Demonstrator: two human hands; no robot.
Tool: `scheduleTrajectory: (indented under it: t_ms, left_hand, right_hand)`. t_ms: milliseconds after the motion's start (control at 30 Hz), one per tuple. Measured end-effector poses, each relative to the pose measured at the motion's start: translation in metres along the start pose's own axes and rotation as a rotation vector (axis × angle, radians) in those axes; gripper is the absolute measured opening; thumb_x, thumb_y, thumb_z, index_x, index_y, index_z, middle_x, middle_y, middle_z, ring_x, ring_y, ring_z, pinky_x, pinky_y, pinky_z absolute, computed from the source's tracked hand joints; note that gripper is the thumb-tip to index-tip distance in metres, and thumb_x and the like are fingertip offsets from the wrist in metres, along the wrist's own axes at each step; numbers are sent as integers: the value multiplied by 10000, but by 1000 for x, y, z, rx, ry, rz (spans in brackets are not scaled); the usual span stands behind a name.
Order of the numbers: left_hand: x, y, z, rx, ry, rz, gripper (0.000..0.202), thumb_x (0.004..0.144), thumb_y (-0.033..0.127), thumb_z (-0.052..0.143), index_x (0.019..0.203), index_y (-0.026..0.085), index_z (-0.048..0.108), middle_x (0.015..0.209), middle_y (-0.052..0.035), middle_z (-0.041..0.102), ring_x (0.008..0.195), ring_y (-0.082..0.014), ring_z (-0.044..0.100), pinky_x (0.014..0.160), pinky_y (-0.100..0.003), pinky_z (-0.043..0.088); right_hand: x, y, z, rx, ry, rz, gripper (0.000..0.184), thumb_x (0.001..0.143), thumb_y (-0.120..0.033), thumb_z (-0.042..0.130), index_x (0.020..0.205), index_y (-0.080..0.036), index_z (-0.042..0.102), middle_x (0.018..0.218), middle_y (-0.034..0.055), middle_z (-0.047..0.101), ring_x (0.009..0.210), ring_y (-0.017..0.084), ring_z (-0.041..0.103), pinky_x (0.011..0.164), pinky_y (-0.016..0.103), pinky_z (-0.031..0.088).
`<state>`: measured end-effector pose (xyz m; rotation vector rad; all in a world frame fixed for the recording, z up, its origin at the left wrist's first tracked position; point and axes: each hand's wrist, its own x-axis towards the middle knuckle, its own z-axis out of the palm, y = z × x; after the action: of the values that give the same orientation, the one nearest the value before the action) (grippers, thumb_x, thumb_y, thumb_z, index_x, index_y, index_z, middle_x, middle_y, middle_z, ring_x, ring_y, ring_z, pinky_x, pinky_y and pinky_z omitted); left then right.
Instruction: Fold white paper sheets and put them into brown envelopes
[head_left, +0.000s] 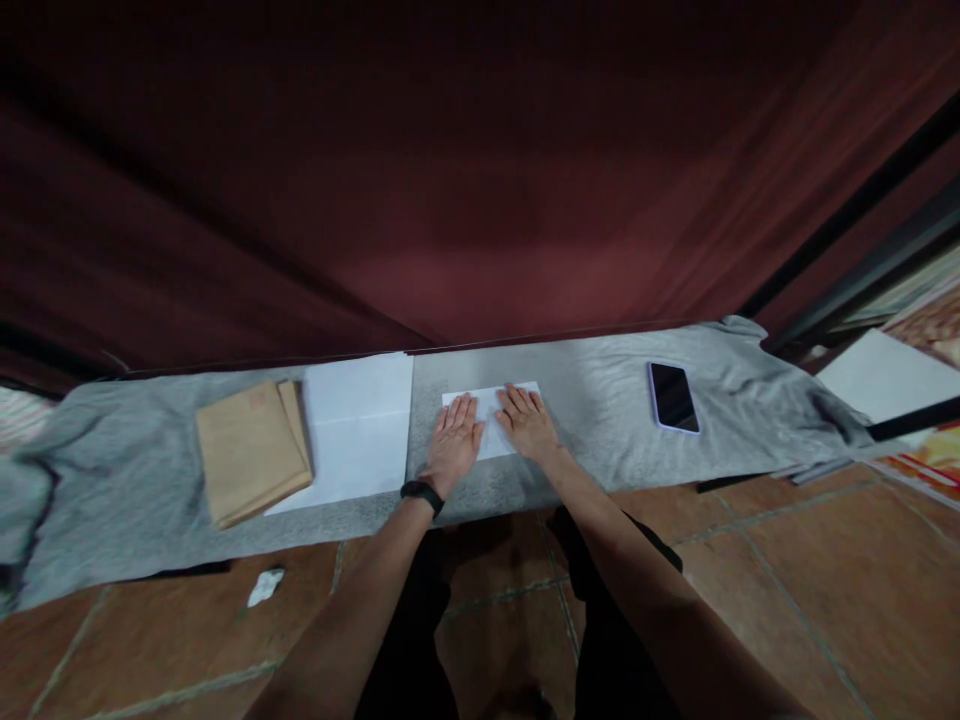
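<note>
A folded white sheet of paper (pixel 491 428) lies on the grey cloth in front of me, with both palms on it. My left hand (pixel 454 442) rests flat on its left part, fingers stretched out, a black band on the wrist. On the right part lies my right hand (pixel 527 424), also flat with its fingers spread. Neither hand grips anything. Parts of the paper are hidden beneath the hands.
Left of my hands are white paper sheets (pixel 360 430) with brown envelopes (pixel 251 450) overlapping them. A phone (pixel 674 397) lies to the right on the grey cloth (pixel 600 410). A dark red curtain (pixel 480 200) hangs behind. Crumpled white paper (pixel 265 586) is on the tiled floor.
</note>
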<state>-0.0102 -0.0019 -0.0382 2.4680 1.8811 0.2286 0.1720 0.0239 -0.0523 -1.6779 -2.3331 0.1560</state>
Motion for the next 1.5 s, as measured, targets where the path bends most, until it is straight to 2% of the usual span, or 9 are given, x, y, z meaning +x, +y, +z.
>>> scheduleTrajectory:
  t_ms: [267,467,633,800,967,1100,1200,1367,1500]
  left_hand:
    - [-10,-13,9,9,72,-143,619,1067,372,232,1601,87,360,1663,-154,369,1577,-256,281,1281,-466,260]
    - [-13,-17,3,10,48,-237,630,1053,341,280,1578,6,369,1655,-206,357,1559,-313,318,1278,-502,261]
    - [-13,1,-5,-16,104,-168,615,1052,315,291,1597,34,347,1685,-183,306,1584,-300,253,1300,-488,212]
    - [-9,26,0,-76,-15,-20,589,1069,339,269,1621,148,337,1697,-94,316,1602,-264,193,1306,-492,194]
    - [-11,18,0,-32,-60,-82,604,1071,387,291,1613,128,349,1683,-128,328,1591,-283,234,1301,-521,192]
    - [-14,9,-5,-2,-49,-138,619,1067,381,306,1592,60,366,1674,-178,325,1577,-307,270,1286,-508,232]
    - [-13,9,-7,7,-44,-196,616,1044,356,374,1574,43,393,1671,-206,321,1563,-326,301,1267,-490,281]
    - [-8,12,-12,4,-32,-257,607,1005,317,446,1545,41,442,1643,-235,365,1531,-337,370,1232,-475,347]
    - [-6,11,-15,-22,-47,-262,603,999,297,438,1539,27,446,1637,-245,369,1528,-357,370,1229,-503,351]
  right_hand:
    - [-14,34,-3,-105,71,70,561,1097,-425,350,1594,-173,416,1653,135,385,1508,309,409,1246,534,273]
    - [-26,55,-12,-151,126,132,558,1090,-393,377,1556,-97,466,1630,171,413,1487,349,433,1245,556,266]
    - [-33,29,-13,-92,118,71,555,1097,-352,322,1585,-107,419,1650,150,386,1511,318,406,1259,525,263]
    - [-47,-3,-7,-34,3,-112,525,1098,-389,355,1591,-221,423,1683,69,349,1541,275,357,1281,511,223]
    - [-45,12,-24,-35,-6,93,546,1079,-381,421,1566,-135,442,1644,141,417,1485,323,418,1226,494,315]
    - [-34,22,-45,5,-31,319,529,1043,-348,481,1502,-83,486,1434,203,613,1289,313,582,1080,415,456]
    - [-27,19,-53,47,-85,424,452,1014,-344,525,1394,-103,561,1243,187,696,1131,276,666,959,343,506]
    - [-21,21,-50,115,-97,511,346,927,-310,634,1220,-125,640,1128,164,735,1055,266,702,864,309,503]
    - [-14,37,-48,431,-84,523,94,839,-270,651,871,-188,686,814,37,724,820,211,692,690,265,450]
